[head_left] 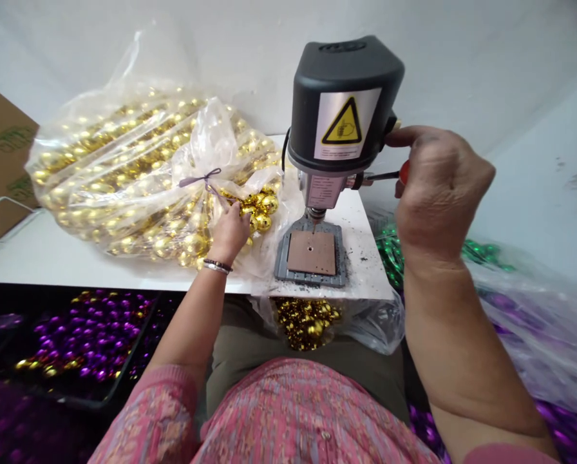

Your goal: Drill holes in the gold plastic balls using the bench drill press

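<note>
A small black drill press (pixel 344 103) with a yellow warning label stands on the white table (pixel 360 258). Under its bit is a brown square plate (pixel 312 252) with a hole, on a grey base. My right hand (pixel 436 187) is closed around the red-knobbed lever (pixel 403 174) at the machine's right side, one finger against the housing. My left hand (pixel 230 232) reaches into the opening of a clear bag, its fingers at shiny gold balls (pixel 264 206); what they pinch, if anything, is hidden. The big bag (pixel 119 187) of gold balls is tied with a purple string (pixel 199 178).
A cardboard box (pixel 3 142) stands at the left. Below the table are a black tray of purple balls (pixel 85 335) and a bag of gold balls (pixel 308 322) at my lap. Green balls (pixel 389 251) and purple ones in plastic lie on the right.
</note>
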A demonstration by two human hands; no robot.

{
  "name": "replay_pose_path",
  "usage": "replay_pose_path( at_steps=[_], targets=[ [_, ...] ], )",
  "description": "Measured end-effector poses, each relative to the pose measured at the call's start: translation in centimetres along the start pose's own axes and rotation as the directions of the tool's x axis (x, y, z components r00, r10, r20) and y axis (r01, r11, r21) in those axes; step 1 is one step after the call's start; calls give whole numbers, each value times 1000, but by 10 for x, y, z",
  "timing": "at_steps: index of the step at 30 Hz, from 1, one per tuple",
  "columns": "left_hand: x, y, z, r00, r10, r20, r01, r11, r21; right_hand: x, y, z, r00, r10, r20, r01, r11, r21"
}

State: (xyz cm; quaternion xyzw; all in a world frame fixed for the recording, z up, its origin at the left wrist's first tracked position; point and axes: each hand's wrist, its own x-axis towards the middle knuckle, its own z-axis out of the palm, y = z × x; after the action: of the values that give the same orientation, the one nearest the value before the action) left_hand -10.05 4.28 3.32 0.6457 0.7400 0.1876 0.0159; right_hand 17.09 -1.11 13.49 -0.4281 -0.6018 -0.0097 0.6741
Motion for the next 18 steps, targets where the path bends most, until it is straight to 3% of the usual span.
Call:
replay_pose_path(
  at_steps=[4,6,12,18],
  targets=[
    [12,-6,3,960,15,280,-49,992,114,-2,-3,1,999,22,-35,-22,1000,0],
    [10,-6,4,934,59,353,-115,983,141,-3,-5,2,998,30,-46,-30,1000,2],
    [-11,6,2,872,224,436,-354,902,246,-6,-5,4,996,52,-77,-54,998,-29],
    [-21,17,11,864,288,413,-403,887,225,-9,-4,3,995,60,-73,-63,998,-31]
  ],
)
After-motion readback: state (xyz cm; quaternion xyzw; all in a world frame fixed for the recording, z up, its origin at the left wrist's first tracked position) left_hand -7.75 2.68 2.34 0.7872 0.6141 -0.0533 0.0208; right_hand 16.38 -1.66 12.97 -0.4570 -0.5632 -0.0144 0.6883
